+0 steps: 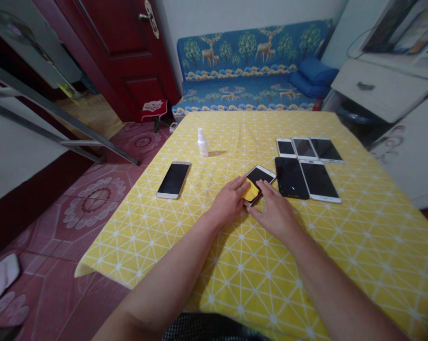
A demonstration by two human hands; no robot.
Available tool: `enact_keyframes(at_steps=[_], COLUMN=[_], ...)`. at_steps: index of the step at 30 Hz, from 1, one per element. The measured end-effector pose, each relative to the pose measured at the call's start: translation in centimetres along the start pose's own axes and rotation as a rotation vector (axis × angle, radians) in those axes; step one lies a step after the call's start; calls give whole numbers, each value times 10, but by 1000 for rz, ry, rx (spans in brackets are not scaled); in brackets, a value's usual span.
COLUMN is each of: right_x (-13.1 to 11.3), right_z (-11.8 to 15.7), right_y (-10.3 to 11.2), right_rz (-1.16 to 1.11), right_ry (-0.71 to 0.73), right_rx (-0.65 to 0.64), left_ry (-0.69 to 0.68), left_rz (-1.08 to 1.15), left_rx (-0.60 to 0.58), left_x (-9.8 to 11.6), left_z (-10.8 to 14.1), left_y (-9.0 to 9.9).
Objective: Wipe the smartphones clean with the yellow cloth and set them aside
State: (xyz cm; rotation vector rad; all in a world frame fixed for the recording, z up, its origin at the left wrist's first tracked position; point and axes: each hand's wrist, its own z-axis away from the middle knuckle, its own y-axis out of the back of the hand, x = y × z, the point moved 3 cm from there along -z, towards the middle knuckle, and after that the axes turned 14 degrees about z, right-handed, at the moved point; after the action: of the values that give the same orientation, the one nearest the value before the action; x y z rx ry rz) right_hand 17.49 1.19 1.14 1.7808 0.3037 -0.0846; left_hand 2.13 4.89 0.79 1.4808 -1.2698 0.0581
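Observation:
A smartphone (262, 173) with a white front and dark screen lies tilted on the table before me. My left hand (229, 199) presses a yellow cloth (250, 192) onto its lower part, fingers together over the cloth. On the phone's right side rests my right hand (273, 208), its thumb at the near end and its fingers along the edge, gripping it. Part of the phone is hidden under the cloth and my fingers. To the left lies another smartphone (173, 180) with a dark screen. A white spray bottle (202, 143) stands upright farther back.
Several more phones, among them a black one (291, 177) and a white one (319, 181), lie grouped at the right. A yellow patterned tablecloth (267, 270) covers the table. Beyond are a blue sofa (242, 90), a small stool (154, 108) and a white cabinet (384, 87).

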Motion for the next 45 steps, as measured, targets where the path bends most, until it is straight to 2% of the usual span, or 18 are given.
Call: enact_keyframes(at_steps=[12, 20, 28, 45], right_x=[-3, -8, -16, -18], right_z=[4, 6, 14, 12], right_y=[11, 18, 7, 1], right_rz=[43, 16, 40, 18], right_ry=[84, 144, 94, 68], right_rx=[35, 14, 6, 44], left_ry=[-11, 15, 32, 55], left_rz=[22, 43, 106, 94], left_rx=[4, 6, 36, 24], left_x=[2, 4, -5, -4], left_z=[0, 0, 2, 1], left_y=[3, 4, 2, 1])
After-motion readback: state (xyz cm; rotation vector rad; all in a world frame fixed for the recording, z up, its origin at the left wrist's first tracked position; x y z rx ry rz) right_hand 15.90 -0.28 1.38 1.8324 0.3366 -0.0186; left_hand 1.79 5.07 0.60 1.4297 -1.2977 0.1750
